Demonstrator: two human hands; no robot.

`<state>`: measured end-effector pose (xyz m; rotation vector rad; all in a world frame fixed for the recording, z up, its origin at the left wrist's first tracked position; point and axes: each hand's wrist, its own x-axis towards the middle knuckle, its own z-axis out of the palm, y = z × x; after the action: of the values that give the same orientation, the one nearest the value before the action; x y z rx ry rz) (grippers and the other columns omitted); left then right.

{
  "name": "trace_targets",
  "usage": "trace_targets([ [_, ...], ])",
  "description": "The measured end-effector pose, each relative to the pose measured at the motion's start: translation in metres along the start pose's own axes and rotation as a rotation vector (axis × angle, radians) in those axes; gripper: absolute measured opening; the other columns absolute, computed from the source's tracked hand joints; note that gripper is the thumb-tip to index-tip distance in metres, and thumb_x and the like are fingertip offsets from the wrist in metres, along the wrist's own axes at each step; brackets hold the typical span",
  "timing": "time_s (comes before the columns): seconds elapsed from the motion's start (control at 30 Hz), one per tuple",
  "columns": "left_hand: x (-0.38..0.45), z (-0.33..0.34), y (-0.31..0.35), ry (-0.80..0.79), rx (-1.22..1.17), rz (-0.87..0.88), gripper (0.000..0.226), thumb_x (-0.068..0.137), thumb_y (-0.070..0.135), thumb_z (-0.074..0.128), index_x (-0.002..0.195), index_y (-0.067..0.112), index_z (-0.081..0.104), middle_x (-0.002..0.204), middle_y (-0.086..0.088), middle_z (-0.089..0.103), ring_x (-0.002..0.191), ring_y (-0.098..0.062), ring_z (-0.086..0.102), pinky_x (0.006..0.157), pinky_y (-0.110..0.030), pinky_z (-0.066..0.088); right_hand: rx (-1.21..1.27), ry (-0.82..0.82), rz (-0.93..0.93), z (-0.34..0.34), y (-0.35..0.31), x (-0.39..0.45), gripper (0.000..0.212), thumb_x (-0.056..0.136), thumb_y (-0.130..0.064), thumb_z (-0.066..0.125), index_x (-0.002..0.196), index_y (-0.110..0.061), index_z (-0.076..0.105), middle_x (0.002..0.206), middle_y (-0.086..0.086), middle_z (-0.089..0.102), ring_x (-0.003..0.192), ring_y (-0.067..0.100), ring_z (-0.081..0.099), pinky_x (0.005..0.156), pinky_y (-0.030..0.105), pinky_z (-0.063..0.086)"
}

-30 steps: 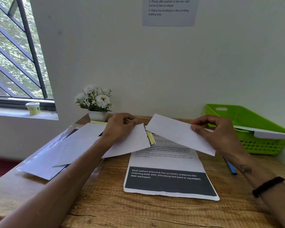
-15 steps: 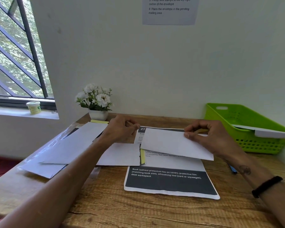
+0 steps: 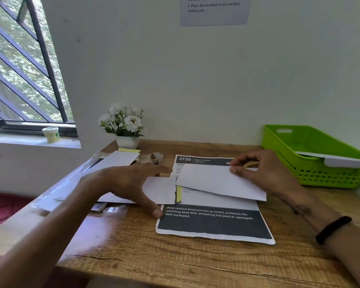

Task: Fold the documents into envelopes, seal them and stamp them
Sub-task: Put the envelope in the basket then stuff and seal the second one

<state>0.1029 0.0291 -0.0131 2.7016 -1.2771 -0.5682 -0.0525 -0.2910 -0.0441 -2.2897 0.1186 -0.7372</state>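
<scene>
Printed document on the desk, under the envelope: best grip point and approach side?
Probably the printed document's near edge, approached from the person's side. That dark-banded end lies bare and flat on the wooden desk. Its far half is covered by the white envelope that the right hand pinches. The open left hand is nearest.

White envelope (image 3: 220,181) tilted over the printed document (image 3: 214,223) – another envelope (image 3: 160,190), yellow-stripped, lies flat beside it.

Left hand (image 3: 129,183) blurred; wall notice (image 3: 213,10) cut off.
</scene>
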Motion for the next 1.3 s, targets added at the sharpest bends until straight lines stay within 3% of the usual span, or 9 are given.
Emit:
trace_targets([
  [0.1,-0.003,-0.001,-0.005,0.011,-0.019,0.019,0.114,0.066,0.068,0.086,0.157,0.053,0.02,0.164,0.019,0.03,0.151,-0.01,0.026,0.122,-0.035,0.027,0.018,0.015,0.017,0.002,0.0,-0.001,0.01,0.08,-0.022,0.088,0.082,-0.028,0.08,0.081,-0.021,0.076,0.079,-0.007,0.069,0.077,0.024,0.05],
  [0.17,-0.002,-0.003,-0.006,0.035,-0.041,0.043,0.098,0.07,0.064,0.084,0.148,0.058,0.025,0.148,0.021,0.042,0.142,-0.007,0.035,0.116,-0.03,0.033,0.021,0.023,0.021,0.003,0.001,-0.002,0.011,0.079,-0.022,0.088,0.082,-0.028,0.08,0.081,-0.021,0.076,0.079,-0.007,0.068,0.077,0.025,0.051],
  [0.37,0.007,0.006,-0.002,0.164,-0.083,0.077,0.066,0.082,0.059,0.078,0.128,0.063,0.032,0.133,0.023,0.046,0.129,-0.006,0.046,0.092,-0.01,0.036,0.031,0.046,0.026,0.005,0.0,-0.003,0.011,0.079,-0.019,0.088,0.083,-0.026,0.081,0.08,-0.015,0.077,0.079,-0.003,0.07,0.08,0.028,0.055],
  [0.47,0.002,0.007,-0.008,0.154,-0.087,0.072,0.084,0.071,0.064,0.085,0.136,0.06,0.032,0.139,0.023,0.047,0.133,-0.004,0.043,0.1,-0.016,0.036,0.031,0.054,0.017,0.005,-0.001,-0.004,0.011,0.079,-0.019,0.088,0.081,-0.026,0.08,0.079,-0.017,0.076,0.078,-0.004,0.069,0.077,0.025,0.053],
  [0.6,-0.012,-0.006,-0.013,-0.02,0.015,0.026,0.117,0.065,0.065,0.09,0.155,0.057,0.016,0.156,0.024,0.035,0.143,-0.006,0.027,0.12,-0.032,0.026,0.04,0.044,0.025,0.005,0.0,-0.004,0.01,0.08,-0.02,0.087,0.081,-0.026,0.08,0.08,-0.016,0.077,0.078,-0.004,0.069,0.08,0.027,0.054],
  [0.83,-0.013,-0.011,-0.004,0.017,0.084,0.012,0.098,0.081,0.058,0.082,0.153,0.054,0.016,0.15,0.017,0.044,0.137,-0.008,0.04,0.113,-0.025,0.033,0.039,0.025,-0.017,0.006,-0.007,-0.007,0.011,0.079,-0.017,0.086,0.08,-0.026,0.08,0.08,-0.016,0.077,0.079,-0.005,0.07,0.078,0.016,0.052],
  [0.93,-0.011,-0.007,-0.002,0.07,0.063,0.025,0.086,0.083,0.055,0.081,0.14,0.061,0.017,0.144,0.02,0.043,0.132,-0.004,0.041,0.112,-0.023,0.033,0.042,0.027,-0.027,0.005,-0.01,-0.007,0.011,0.079,-0.015,0.086,0.08,-0.024,0.08,0.078,-0.017,0.077,0.077,-0.006,0.069,0.073,0.008,0.049],
  [1.13,-0.02,-0.012,-0.013,-0.049,0.116,0.006,0.113,0.075,0.064,0.084,0.157,0.056,0.006,0.162,0.02,0.031,0.148,-0.009,0.026,0.119,-0.028,0.022,0.033,0.025,-0.033,0.003,-0.011,-0.009,0.01,0.079,-0.016,0.086,0.081,-0.023,0.08,0.079,-0.013,0.076,0.078,-0.006,0.068,0.071,0.005,0.045],
  [1.3,-0.021,-0.016,-0.009,-0.065,0.127,0.024,0.106,0.079,0.056,0.084,0.156,0.053,0.011,0.157,0.016,0.038,0.147,-0.011,0.033,0.117,-0.026,0.029,0.008,0.015,-0.037,0.002,-0.012,-0.009,0.011,0.079,-0.014,0.086,0.079,-0.024,0.08,0.077,-0.014,0.075,0.078,-0.007,0.067,0.071,0.002,0.044],
])
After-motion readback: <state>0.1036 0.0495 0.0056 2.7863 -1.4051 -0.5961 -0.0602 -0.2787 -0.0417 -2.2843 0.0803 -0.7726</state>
